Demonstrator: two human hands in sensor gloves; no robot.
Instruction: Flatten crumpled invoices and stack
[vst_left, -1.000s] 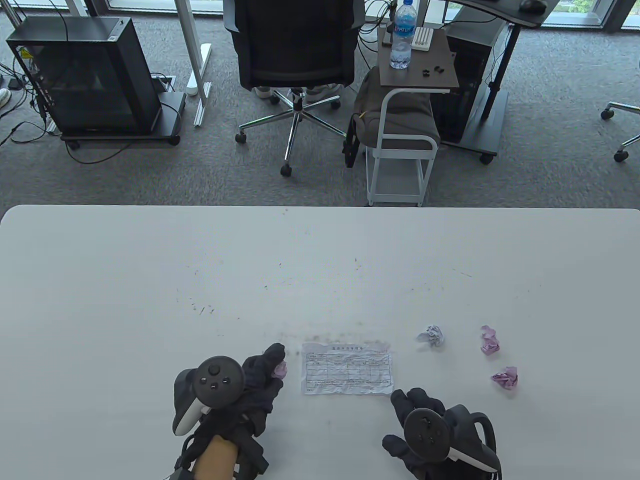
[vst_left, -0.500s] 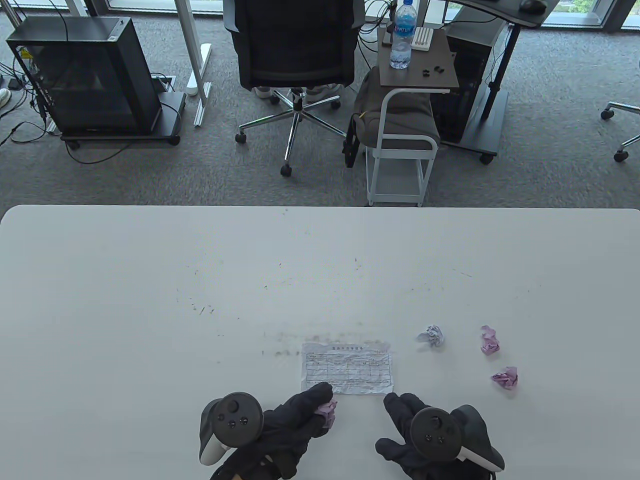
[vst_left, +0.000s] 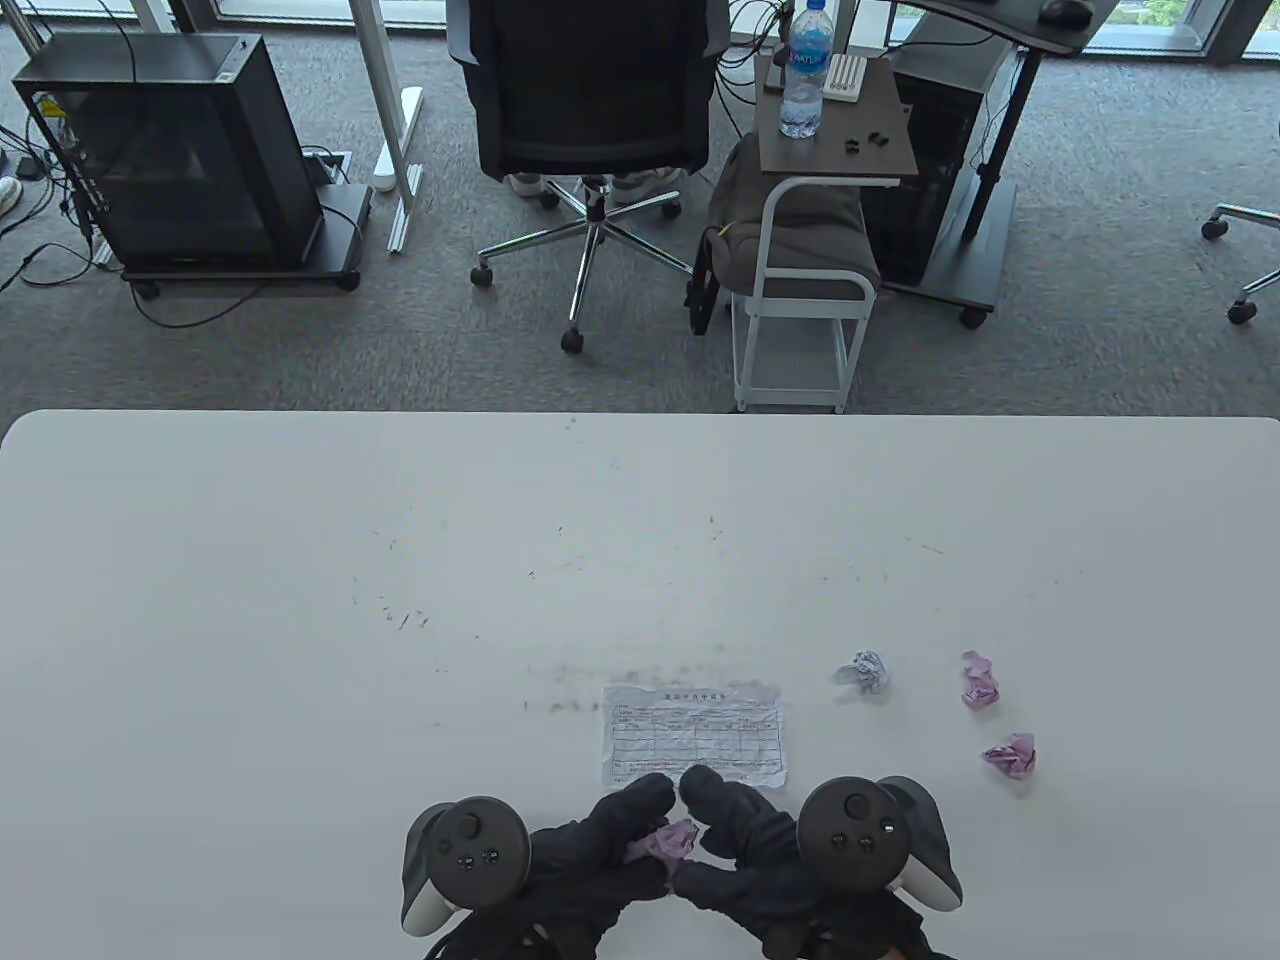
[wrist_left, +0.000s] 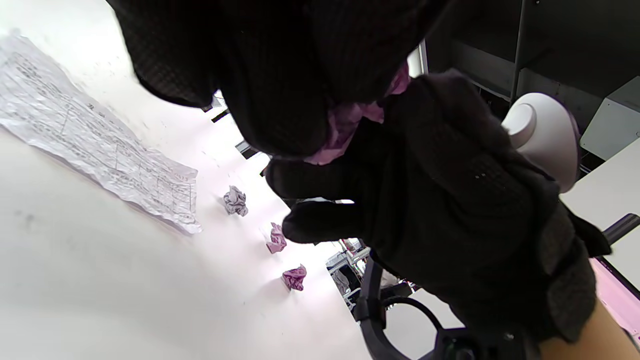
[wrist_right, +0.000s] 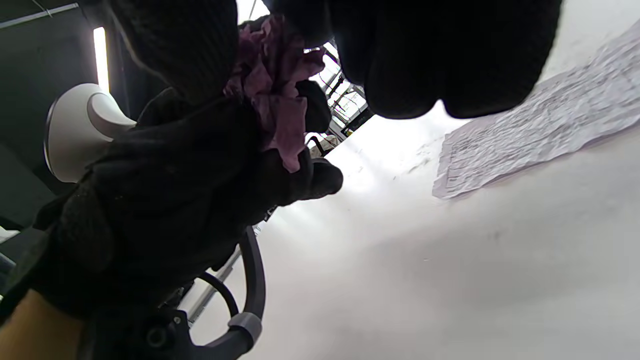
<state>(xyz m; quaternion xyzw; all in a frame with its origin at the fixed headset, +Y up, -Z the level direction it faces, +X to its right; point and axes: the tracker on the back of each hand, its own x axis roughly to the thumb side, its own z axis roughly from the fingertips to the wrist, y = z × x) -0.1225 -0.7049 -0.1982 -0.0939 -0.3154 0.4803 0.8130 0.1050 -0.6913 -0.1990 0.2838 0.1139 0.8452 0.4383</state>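
On the table (vst_left: 300, 560), one flat invoice (vst_left: 694, 736) lies just beyond the hands. Three balls wait at the right: a white ball (vst_left: 864, 671) and two pink balls (vst_left: 980, 681). Both the left hand (vst_left: 590, 850) and the right hand (vst_left: 745, 850) pinch a pink wad (vst_left: 668, 842) between them, just above the table. I think it is best to pull the edges apart slowly, so the paper does not tear, then press it flat and lay it on the invoice.

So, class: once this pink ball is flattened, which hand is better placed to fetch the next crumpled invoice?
The right hand: the three crumpled balls lie on its side of the flattened invoice, far from the left hand.
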